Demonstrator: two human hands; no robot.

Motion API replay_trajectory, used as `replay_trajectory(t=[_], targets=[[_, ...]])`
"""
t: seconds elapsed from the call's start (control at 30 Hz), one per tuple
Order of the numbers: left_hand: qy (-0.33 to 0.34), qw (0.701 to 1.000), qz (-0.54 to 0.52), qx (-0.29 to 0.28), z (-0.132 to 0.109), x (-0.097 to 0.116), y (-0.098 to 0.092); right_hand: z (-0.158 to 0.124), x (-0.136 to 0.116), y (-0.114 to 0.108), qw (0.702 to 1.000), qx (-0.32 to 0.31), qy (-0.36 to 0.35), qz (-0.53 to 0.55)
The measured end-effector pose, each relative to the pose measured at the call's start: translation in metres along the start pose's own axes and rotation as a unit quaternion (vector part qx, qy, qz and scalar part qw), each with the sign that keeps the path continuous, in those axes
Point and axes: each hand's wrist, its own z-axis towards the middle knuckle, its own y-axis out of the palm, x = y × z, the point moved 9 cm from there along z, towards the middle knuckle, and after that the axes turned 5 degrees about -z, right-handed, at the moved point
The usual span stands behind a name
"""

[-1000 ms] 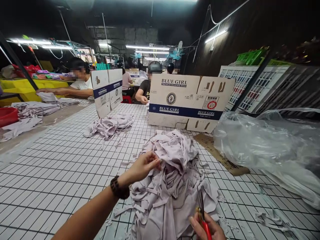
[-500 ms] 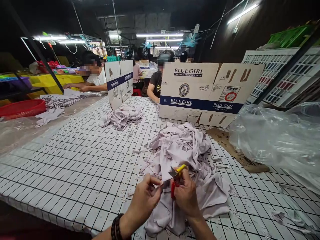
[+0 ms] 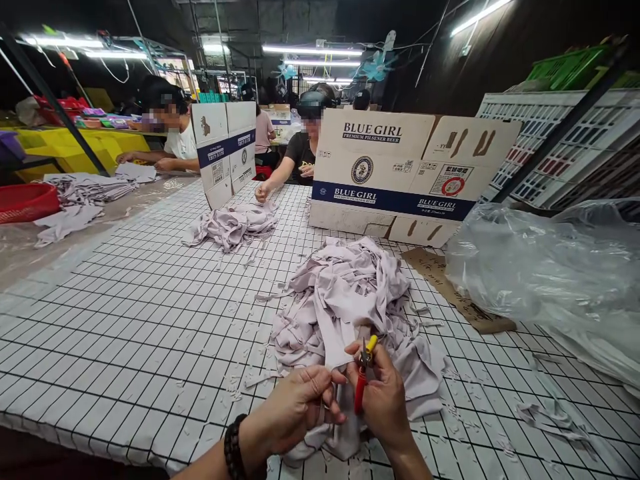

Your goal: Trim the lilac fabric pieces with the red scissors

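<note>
My right hand [image 3: 385, 393] is closed round small cutting pliers [image 3: 364, 363] with one red and one yellow handle, their short metal jaws pointing up. Thumb and forefinger of my left hand [image 3: 300, 403] pinch the edge of a pale lilac cloth piece [image 3: 336, 347], just left of the pliers. Part of a thin strip shows below those fingers. Both hands are over the near side of a heap of lilac cloth pieces [image 3: 345, 273], whose lowest part they partly hide. A dark bead bracelet [image 3: 234, 447] circles my left wrist.
Small cloth scraps litter the checked tablecloth [image 3: 135, 327]. Upright cardboard sheets [image 3: 370, 217] stand across the table, with a smaller cloth heap [image 3: 233, 227] near the left one. Clear plastic bags [image 3: 535, 267] lie at right. Co-workers sit beyond; one person's hand [image 3: 261, 192] is above the smaller heap.
My left hand has moved closer to my right, its fingers still at the cloth edge. The pliers have turned more upright. Across the table, a co-worker's arm now reaches toward the smaller heap.
</note>
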Motion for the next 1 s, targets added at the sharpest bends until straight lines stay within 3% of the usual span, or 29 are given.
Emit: replay_trajectory(t=[0.1, 0.2, 0.33, 0.43, 0.53, 0.63, 0.7, 0.87, 1.0], targets=[[0.093, 0.978, 0.187, 0.008, -0.004, 0.024, 0.002, -0.001, 0.005, 0.0, 0.999, -0.005, 0.026, 0.027], [0.192, 0.907, 0.374, -0.001, -0.012, 0.051, 0.017, -0.001, 0.004, 0.003, 0.997, -0.028, 0.04, 0.058], [0.256, 0.831, 0.494, 0.006, -0.022, 0.069, 0.029, -0.002, 0.004, 0.004, 0.996, -0.039, 0.056, 0.063], [0.258, 0.826, 0.502, -0.007, -0.021, 0.069, 0.033, -0.003, 0.009, 0.009, 0.993, -0.067, 0.076, 0.061], [0.239, 0.851, 0.464, -0.056, -0.013, 0.061, 0.037, -0.006, 0.008, 0.01, 0.991, -0.101, 0.077, 0.036], [0.227, 0.88, 0.41, -0.074, -0.004, 0.058, 0.037, -0.01, 0.0, -0.012, 0.994, -0.069, 0.07, -0.037], [0.229, 0.883, 0.403, -0.075, -0.001, 0.059, 0.037, -0.014, -0.01, -0.031, 0.99, -0.044, 0.054, -0.123], [0.26, 0.819, 0.502, -0.096, -0.004, 0.062, 0.048, -0.026, -0.021, -0.033, 0.949, -0.139, 0.016, -0.282], [0.264, 0.783, 0.552, -0.111, -0.007, 0.059, 0.054, -0.025, -0.021, -0.03, 0.937, -0.127, 0.007, -0.326]])
